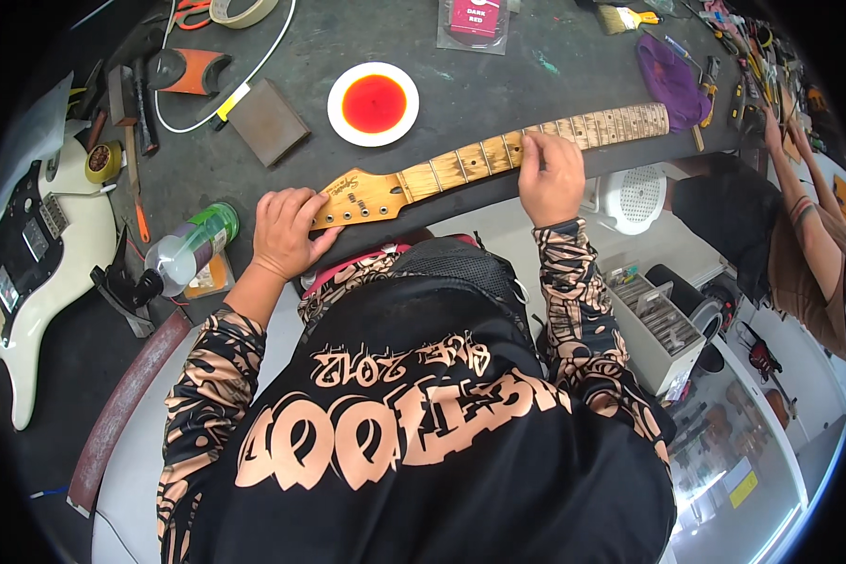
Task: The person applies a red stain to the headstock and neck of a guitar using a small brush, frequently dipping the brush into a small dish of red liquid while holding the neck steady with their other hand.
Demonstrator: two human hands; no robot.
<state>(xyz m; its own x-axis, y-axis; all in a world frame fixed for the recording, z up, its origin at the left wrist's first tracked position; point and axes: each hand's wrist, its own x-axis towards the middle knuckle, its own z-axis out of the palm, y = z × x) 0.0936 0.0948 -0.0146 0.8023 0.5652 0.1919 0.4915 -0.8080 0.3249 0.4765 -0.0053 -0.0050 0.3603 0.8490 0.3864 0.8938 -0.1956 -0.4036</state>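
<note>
A guitar neck (442, 177) of pale wood with a darker, worn fretboard lies along the front edge of the dark workbench, its headstock to the left. My left hand (289, 230) grips the headstock end, fingers on top and thumb at the near edge. Midway along, my right hand (552, 179) pinches the neck, its thumb and fingertips closed at the fretboard; the far fingers are partly hidden. Just beyond the headstock stands a white dish (373, 104) of red-orange liquid. Left of it rests a brown rectangular block (268, 122).
A white electric guitar body (47, 273) lies at far left, near a plastic bottle (193, 246). A purple cloth (672, 80), a brush (627, 19) and many hand tools sit on the right. Another person (813, 226) works at the right edge. A white stool (633, 199) stands below the bench.
</note>
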